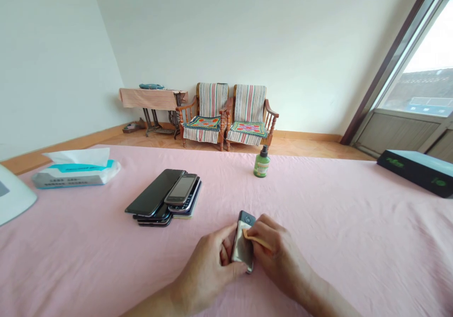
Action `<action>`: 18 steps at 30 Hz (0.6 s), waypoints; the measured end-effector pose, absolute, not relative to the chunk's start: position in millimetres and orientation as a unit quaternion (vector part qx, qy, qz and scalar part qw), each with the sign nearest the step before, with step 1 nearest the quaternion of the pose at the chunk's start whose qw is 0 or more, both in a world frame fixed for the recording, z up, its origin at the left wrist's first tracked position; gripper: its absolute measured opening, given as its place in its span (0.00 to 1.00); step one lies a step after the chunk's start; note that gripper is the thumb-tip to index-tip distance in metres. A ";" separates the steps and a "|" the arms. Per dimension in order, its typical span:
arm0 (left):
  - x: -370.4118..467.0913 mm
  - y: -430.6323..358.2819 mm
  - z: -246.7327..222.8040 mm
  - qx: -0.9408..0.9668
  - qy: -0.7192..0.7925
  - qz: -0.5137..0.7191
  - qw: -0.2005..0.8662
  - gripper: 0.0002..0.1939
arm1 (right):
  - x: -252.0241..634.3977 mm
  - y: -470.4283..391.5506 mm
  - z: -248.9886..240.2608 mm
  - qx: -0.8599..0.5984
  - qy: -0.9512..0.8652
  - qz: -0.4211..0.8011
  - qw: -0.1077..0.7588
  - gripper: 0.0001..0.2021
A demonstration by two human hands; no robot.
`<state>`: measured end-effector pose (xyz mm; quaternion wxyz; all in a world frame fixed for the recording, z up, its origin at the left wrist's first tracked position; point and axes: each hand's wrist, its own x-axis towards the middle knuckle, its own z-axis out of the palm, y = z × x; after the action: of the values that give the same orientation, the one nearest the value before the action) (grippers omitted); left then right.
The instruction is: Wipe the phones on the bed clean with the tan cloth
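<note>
A small phone (242,248) with a silvery back and a dark camera end lies in front of me, tilted slightly. My left hand (214,260) grips it from the left side, with the thumb across its lower end. In my right hand (274,244) is a folded yellow-orange cloth (257,239), pinched by the fingers and pressed on the phone's back. Beyond my left hand are stacked phones, with a large black phone (155,193) and a smaller grey phone (181,189) on top. A green bottle (262,163) with a black cap stands farther back.
A pink cloth (318,199) covers the table. At the left are a tissue pack (79,172) and part of a white object (14,196). A black box (417,170) lies at the right edge. Two wooden chairs (249,107) stand beyond the table.
</note>
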<state>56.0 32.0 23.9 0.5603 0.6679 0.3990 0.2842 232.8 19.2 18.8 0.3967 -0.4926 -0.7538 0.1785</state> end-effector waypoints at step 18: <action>56.3 31.6 21.0 0.675 0.416 0.284 0.539 0.24 | 234.6 28.4 14.5 -0.544 -0.721 0.114 0.413 0.12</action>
<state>56.3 31.6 21.0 0.5393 0.6751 0.4160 0.2836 234.6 28.4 14.5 0.4132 -0.5442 -0.7212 0.1141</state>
